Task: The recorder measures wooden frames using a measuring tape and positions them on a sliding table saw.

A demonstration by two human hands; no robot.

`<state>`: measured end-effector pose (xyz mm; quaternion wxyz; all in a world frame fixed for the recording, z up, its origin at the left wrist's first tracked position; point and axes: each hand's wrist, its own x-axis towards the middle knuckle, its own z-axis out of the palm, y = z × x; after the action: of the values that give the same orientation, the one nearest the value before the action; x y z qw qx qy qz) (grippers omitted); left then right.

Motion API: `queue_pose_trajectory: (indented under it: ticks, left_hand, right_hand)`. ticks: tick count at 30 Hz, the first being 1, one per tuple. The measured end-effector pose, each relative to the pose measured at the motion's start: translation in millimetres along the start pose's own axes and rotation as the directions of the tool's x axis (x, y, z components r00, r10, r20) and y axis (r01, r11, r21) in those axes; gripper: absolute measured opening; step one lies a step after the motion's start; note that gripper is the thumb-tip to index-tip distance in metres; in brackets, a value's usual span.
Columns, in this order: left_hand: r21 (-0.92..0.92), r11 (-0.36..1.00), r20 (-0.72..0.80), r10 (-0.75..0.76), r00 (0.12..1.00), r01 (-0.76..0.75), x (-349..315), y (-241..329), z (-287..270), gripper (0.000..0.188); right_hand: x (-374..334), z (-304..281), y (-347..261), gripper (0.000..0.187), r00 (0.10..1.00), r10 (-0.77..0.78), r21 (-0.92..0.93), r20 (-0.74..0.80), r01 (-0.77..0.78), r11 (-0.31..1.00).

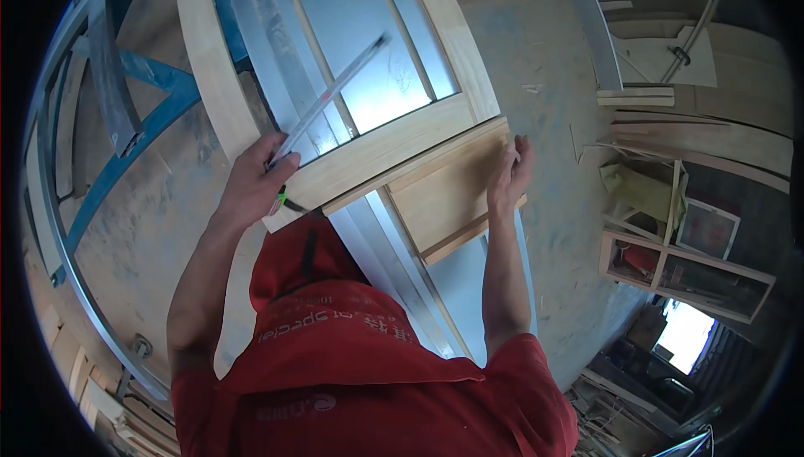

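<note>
A pale wooden frame [381, 141] lies on a metal-topped bench [394, 231] in front of me. My left hand [255, 181] is closed at the frame's near left corner. It grips a long thin pale stick [339, 84] with a dark tip, slanting up to the right over the frame. A small bright green thing [280, 199] shows under that hand. Against the frame's near rail sits a wooden panel [444, 187] with raised strips along its edges. My right hand [512, 171] is closed on the panel's right end, its fingertips partly hidden.
Blue and grey metal framework [126, 189] curves along the left. At the right, boards and strips [695, 135] lie on the floor near a two-pane wooden frame [687, 275]. A bright opening [685, 336] shows at lower right. Wood offcuts [92, 398] lie at lower left.
</note>
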<state>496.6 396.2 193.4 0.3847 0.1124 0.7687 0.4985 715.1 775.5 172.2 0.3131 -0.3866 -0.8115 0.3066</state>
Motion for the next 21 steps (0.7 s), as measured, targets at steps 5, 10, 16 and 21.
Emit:
queue_pose_trajectory:
  ticks: [5,10,16,21]
  left_hand:
    - [0.46,0.859,-0.15,0.326,0.933,-0.226,90,50,43,0.031]
    - [0.808,0.542,-0.09,0.498,0.863,-0.229,160,73,73,0.036]
    - [0.791,0.339,0.018,0.82,0.572,-0.51,177,137,116,0.042]
    - [0.324,0.839,0.093,0.432,0.897,-0.437,136,162,199,0.055]
  right_hand:
    - [-20,1,-3,0.058,0.999,0.034,-0.083,0.025,-0.032,0.996]
    - [-14,-7,5,0.054,0.995,-0.018,-0.102,0.102,0.029,0.994]
    - [33,-17,2,0.055,0.988,-0.083,-0.038,0.129,0.089,0.995]
    - [43,-47,-34,0.058,0.99,-0.051,-0.041,0.132,0.057,0.998]
